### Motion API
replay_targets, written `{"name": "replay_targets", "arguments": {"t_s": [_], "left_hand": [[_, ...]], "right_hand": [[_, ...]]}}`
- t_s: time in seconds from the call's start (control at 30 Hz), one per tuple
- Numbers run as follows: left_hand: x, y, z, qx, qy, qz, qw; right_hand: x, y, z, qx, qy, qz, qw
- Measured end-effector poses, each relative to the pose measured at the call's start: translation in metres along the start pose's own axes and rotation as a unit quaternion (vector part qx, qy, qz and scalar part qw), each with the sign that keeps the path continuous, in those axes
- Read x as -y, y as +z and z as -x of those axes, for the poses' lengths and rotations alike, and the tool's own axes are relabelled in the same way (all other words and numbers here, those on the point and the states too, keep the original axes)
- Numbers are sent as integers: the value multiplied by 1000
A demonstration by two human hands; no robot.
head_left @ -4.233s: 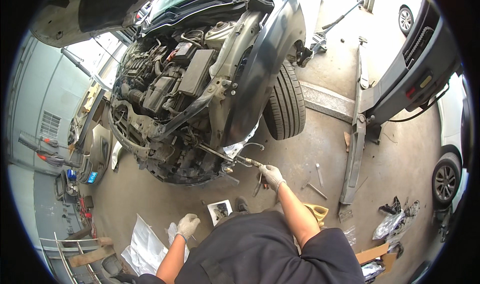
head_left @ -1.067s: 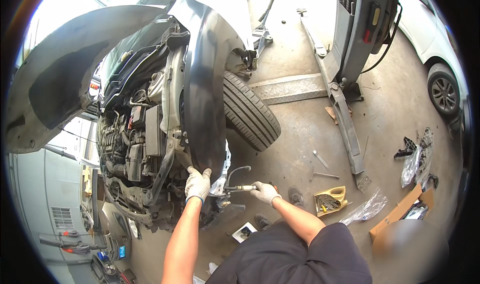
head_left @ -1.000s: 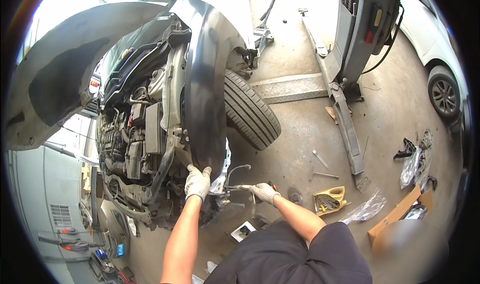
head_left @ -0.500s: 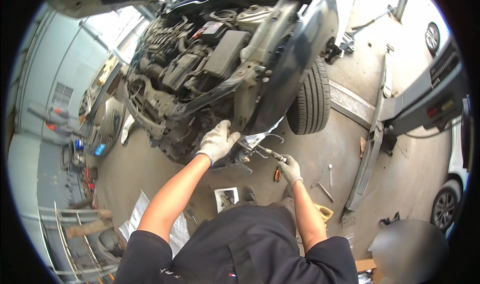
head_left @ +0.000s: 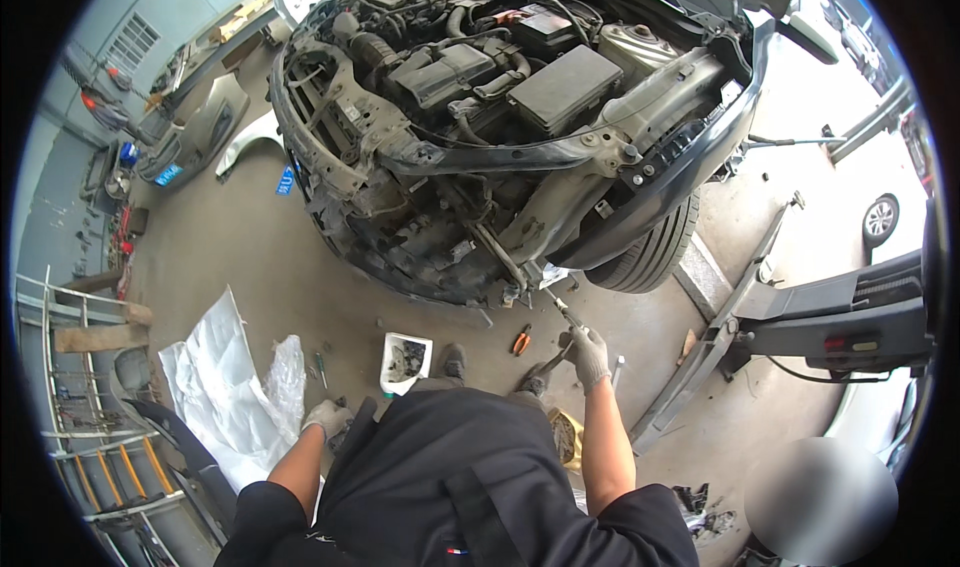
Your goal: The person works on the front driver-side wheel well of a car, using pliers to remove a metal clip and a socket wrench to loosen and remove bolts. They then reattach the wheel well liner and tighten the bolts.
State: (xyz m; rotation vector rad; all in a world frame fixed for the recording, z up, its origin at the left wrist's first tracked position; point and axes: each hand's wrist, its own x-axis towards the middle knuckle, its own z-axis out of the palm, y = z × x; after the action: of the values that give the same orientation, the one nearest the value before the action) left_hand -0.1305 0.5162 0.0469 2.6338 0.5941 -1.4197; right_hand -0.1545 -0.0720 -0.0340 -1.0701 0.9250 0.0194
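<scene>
In a pale work glove, my right hand (head_left: 590,357) is closed round a slim metal tool (head_left: 563,307) with a long shaft. The tool points up and left to the low front corner of a dark car (head_left: 640,189), whose bumper is off. Whether its tip touches the car I cannot tell. My left hand (head_left: 326,419), gloved too, hangs low by my left thigh, beside crumpled clear plastic (head_left: 287,382). Its fingers are too small and dark to read. Bare metal brackets and a tube (head_left: 497,250) show at the corner above the tool's tip.
Orange-handled pliers (head_left: 522,340), a white tray (head_left: 392,380) of small dark parts and a screwdriver (head_left: 321,369) lie on the floor. A lift arm (head_left: 690,357) stretches along the right. Left are silvery sheeting (head_left: 215,367), a metal rack (head_left: 62,407) and a removed bumper (head_left: 205,132).
My left hand has left the car's front corner and dropped to my left side. My right hand still grips the tool, slightly lower and further right. The view has shifted, showing more engine bay.
</scene>
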Motion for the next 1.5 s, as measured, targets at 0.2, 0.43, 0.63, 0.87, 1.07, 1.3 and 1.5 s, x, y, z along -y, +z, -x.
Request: {"name": "replay_targets", "arguments": {"t_s": [0.2,0.43,0.63,0.87,1.07,1.3,1.5], "left_hand": [[-28,-2,-5,-70,95,76,990],[-166,-57,32,-77,227,98,966],[-194,-64,37,-75,285,40,955],[-186,-78,17,-82,297,-17,951],[-171,-69,-30,-53,293,57,953],[-109,-10,-105,27,267,49,962],[-38,19,-161,47,182,30,982]], "right_hand": [[-3,-9,-8,50,84,-62,993],[-2,3,-8,28,11,-13,999],[2,21,-4,39,29,-204,978],[-8,-22,6,-99,-35,-129,986],[-42,-83,96,-237,10,43,971],[-143,-128,199,-413,194,72,887],[-102,-73,222,-364,178,122,906]]}}
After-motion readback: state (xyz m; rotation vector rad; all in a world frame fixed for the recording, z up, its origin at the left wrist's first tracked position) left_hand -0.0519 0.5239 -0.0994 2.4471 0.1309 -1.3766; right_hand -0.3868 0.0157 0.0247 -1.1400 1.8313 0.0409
